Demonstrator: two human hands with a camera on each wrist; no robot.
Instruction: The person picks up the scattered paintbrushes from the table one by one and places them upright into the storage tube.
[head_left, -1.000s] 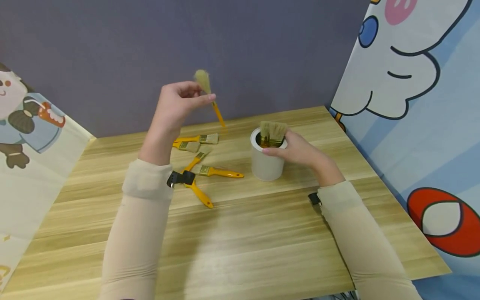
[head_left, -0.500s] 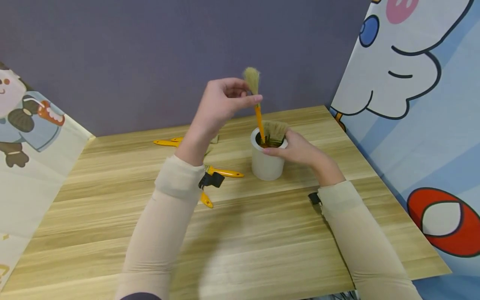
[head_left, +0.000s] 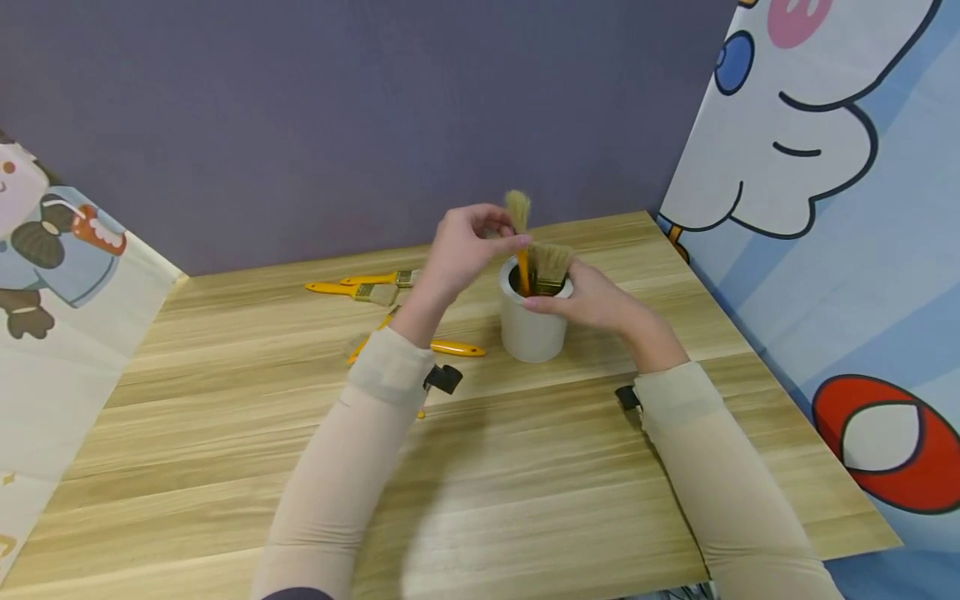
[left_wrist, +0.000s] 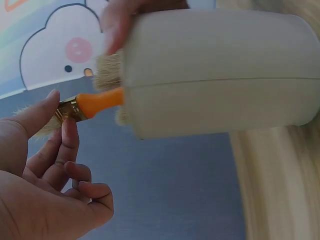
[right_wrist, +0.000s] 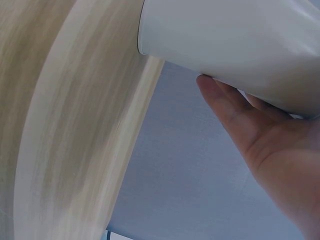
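Note:
My left hand pinches a paintbrush by its metal band between thumb and fingers. Its bristles point up, and the orange handle goes down into the mouth of a white cylindrical can. The left wrist view shows the handle's lower end hidden inside the can. Other paintbrushes stand in the can with pale bristles above the rim. My right hand holds the can at its upper right side, thumb at the front of the rim. In the right wrist view its fingers lie along the can's wall.
Several yellow-handled paintbrushes lie on the wooden table, left of the can and partly under my left forearm. A grey wall rises behind the table. Cartoon-printed panels flank it.
My left hand has carried the paintbrush rightward over the can, then lowered it so the handle sits in the can's mouth. The right hand and the can have stayed in place.

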